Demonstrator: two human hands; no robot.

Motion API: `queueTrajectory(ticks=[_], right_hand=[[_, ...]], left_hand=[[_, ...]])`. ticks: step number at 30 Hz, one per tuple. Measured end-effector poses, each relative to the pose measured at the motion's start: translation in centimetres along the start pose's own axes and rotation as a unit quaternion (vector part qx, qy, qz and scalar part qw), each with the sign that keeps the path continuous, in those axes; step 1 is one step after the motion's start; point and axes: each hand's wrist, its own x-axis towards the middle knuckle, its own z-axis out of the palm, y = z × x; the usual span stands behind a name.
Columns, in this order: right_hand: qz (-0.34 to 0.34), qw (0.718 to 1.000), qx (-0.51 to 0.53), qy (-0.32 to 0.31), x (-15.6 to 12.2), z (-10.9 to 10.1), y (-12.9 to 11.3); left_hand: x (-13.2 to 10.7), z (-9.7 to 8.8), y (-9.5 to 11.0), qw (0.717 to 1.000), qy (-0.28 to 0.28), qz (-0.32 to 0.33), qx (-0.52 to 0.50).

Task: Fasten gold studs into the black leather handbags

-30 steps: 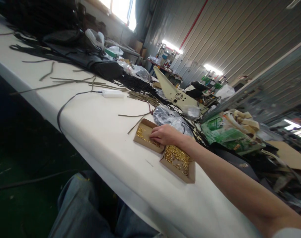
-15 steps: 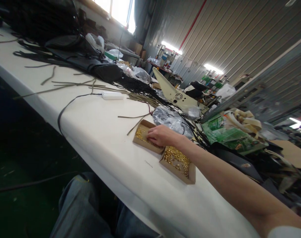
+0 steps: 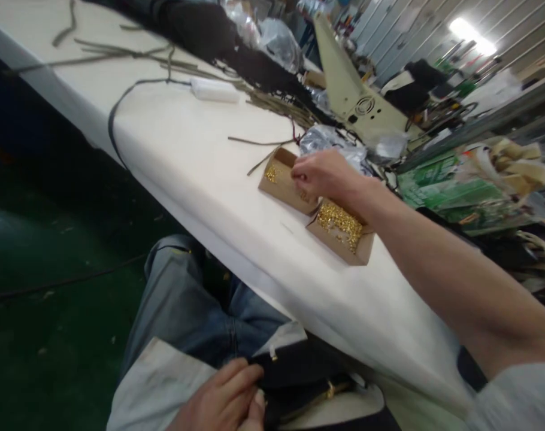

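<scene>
Gold pieces [image 3: 271,174] lie beside the right hand [image 3: 324,173].

A single camera worn on the person's head looks forward and down across the lap, its frame rolled so the white desk [image 3: 187,137] slants from upper left to lower right. Jeans [image 3: 178,311] and the left hand [image 3: 223,398] appear close at the bottom edge, the right hand [image 3: 326,173] farther out near center, the ribbed wall [image 3: 524,27] distant at upper right.
</scene>
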Motion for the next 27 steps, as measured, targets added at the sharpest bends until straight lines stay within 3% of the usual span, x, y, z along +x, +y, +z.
queueTrajectory(ticks=[2, 4, 6, 8, 10, 11, 17, 27], right_hand=[[0.031, 0.996, 0.040, 0.070, -2.4, -1.7, -2.4], [0.043, 0.964, 0.204, 0.164, -5.4, -3.4, -6.0], [-0.066, 0.928, 0.366, 0.033, -8.4, -4.4, -10.1], [-0.116, 0.865, 0.472, -0.128, -11.1, -4.2, -13.7], [-0.127, 0.810, 0.531, -0.214, -13.2, -2.8, -16.4], [-0.125, 0.796, 0.545, -0.231, -14.0, -2.0, -17.3], [-0.069, 0.808, 0.551, -0.196, -16.7, 1.7, -19.9], [-0.050, 0.825, 0.542, -0.155, -18.2, 2.8, -21.1]], left_hand=[[-0.9, 0.0, 0.6, 1.000, -0.003, -0.003, 0.014], [-1.3, -0.3, 1.0, 1.000, -0.010, -0.014, 0.016], [-1.1, -0.8, 0.8, 1.000, -0.024, -0.012, 0.013], [-0.7, -1.4, 0.5, 0.999, -0.035, 0.013, 0.011], [-0.3, -2.0, 0.3, 0.999, -0.043, 0.031, 0.002], [-0.2, -2.2, 0.2, 0.998, -0.044, 0.032, -0.007], [0.1, -2.6, -0.1, 0.994, -0.023, 0.002, -0.103], [0.6, -2.4, -0.6, 0.991, -0.011, 0.000, -0.134]])
